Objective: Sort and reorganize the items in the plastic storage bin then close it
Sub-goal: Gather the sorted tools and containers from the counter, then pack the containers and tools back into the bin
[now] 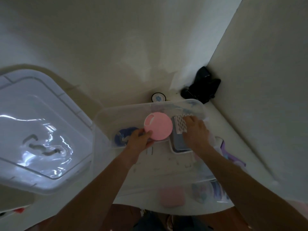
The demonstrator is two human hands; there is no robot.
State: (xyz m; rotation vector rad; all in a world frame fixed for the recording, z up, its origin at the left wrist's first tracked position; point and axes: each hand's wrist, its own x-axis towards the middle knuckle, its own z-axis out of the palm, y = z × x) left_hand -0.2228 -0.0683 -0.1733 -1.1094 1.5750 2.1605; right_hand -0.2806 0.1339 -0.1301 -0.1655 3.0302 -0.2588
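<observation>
Over bin [103, 117], left hand [139, 139] grips pink disc [158, 126].

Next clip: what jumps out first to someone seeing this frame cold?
The pink round dish, gripped by the left hand above the clear storage bin, is the brightest thing, near the centre. Beside it, the right hand rests on a white lattice-patterned piece inside the bin. The bin's glossy lid lies off to the left.
</observation>
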